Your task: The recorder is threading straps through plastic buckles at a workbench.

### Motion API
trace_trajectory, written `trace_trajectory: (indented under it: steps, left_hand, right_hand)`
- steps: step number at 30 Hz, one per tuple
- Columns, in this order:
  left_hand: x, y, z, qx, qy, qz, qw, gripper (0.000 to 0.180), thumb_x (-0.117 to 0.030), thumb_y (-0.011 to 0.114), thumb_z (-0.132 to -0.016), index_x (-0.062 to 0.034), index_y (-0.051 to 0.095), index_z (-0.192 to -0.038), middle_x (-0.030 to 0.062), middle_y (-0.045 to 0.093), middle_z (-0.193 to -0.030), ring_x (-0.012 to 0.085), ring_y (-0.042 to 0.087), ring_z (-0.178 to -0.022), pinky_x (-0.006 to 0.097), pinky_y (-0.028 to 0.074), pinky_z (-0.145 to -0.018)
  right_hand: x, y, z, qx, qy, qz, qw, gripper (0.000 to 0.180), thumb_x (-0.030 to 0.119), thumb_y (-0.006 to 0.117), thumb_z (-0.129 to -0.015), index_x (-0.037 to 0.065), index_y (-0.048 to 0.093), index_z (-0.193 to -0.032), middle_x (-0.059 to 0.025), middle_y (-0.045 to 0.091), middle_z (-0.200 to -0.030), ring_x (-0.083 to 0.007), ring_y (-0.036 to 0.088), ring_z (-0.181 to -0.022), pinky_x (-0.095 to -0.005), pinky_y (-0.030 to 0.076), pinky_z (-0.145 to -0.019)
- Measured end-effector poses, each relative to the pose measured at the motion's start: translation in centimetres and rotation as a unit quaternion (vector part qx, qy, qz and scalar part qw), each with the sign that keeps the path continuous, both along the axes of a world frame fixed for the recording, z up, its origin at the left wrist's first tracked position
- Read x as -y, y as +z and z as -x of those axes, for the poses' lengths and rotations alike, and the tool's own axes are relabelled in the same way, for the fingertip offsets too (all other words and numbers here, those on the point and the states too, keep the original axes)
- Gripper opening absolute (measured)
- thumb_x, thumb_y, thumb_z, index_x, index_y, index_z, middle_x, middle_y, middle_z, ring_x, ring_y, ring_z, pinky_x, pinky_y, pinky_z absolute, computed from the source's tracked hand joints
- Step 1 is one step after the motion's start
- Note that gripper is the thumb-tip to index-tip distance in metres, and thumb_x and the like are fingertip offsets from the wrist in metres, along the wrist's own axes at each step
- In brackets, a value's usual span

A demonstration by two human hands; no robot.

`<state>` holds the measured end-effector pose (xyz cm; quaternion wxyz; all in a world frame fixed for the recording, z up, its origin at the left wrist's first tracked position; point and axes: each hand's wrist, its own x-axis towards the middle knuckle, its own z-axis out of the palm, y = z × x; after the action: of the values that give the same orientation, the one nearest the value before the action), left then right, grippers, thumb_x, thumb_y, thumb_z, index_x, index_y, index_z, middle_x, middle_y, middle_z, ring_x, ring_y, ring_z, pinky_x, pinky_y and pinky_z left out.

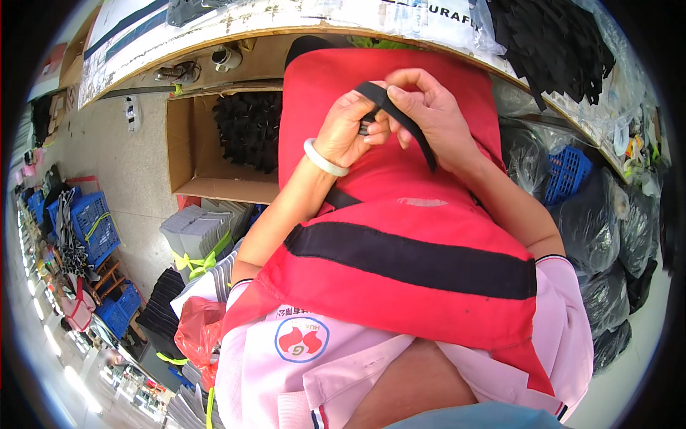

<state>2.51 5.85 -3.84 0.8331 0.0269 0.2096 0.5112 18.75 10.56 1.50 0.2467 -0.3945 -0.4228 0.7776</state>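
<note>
A red fabric piece (400,179) with black bands lies across my lap and reaches up to the workbench. Both hands work a black webbing strap (404,118) above it. My left hand (350,129), with a pale bangle on its wrist, pinches the strap's end together with a small dark buckle-like part, mostly hidden by the fingers. My right hand (429,107) grips the same strap just beside it, and the strap's free length hangs down over the red fabric.
An open cardboard box (193,157) of black parts stands to the left. Below it are bundled grey stacks (200,236), a red bag (196,329) and blue crates (93,225). Black plastic bags (607,236) and a blue crate (568,171) sit on the right; the wooden bench edge (236,25) curves above.
</note>
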Motion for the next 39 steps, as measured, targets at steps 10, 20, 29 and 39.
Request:
trace_trajectory:
  steps: [10,20,29,39]
  left_hand:
    - [1.1,-0.4,-0.1,-0.013,0.078,0.102,0.992,0.021,-0.015,0.056,-0.097,0.0034,0.059,-0.108,0.0152,0.066,-0.089,0.0190,0.064,-0.075,0.027,0.055,-0.065]
    - [0.3,1.9,0.0,-0.291,0.153,0.026,0.944,0.024,-0.007,0.063,-0.091,0.0088,0.064,-0.108,0.0172,0.069,-0.097,0.0250,0.071,-0.078,0.031,0.060,-0.058]
    - [0.7,1.1,-0.5,-0.368,0.179,-0.003,0.913,0.020,-0.004,0.068,-0.086,0.0080,0.068,-0.102,0.0145,0.070,-0.092,0.0158,0.066,-0.068,0.023,0.050,-0.046]
    - [1.2,1.3,-0.8,-0.460,0.207,-0.141,0.852,0.020,0.008,0.068,-0.081,0.0024,0.071,-0.101,0.0098,0.066,-0.098,0.0104,0.060,-0.061,0.020,0.047,-0.050]
  right_hand:
    - [-1.7,-2.4,-0.6,0.026,0.017,-0.082,0.996,0.020,0.012,0.064,-0.093,0.002,0.062,-0.109,-0.0029,0.065,-0.090,-0.0063,0.059,-0.077,-0.0207,0.050,-0.069]
    - [-1.0,1.5,-0.4,0.044,0.001,-0.226,0.973,0.009,0.009,0.059,-0.094,0.001,0.057,-0.091,-0.0020,0.059,-0.078,-0.0063,0.054,-0.058,-0.0192,0.045,-0.051]
    - [-1.3,0.4,-0.8,0.166,0.084,-0.080,0.979,0.012,0.010,0.061,-0.090,0.004,0.053,-0.083,-0.0018,0.057,-0.066,-0.0079,0.056,-0.051,-0.0222,0.047,-0.046]
    - [-0.5,-1.1,-0.5,0.046,0.013,-0.030,0.998,0.016,0.016,0.061,-0.094,0.001,0.057,-0.092,-0.0045,0.060,-0.071,-0.0102,0.060,-0.057,-0.0242,0.052,-0.049]
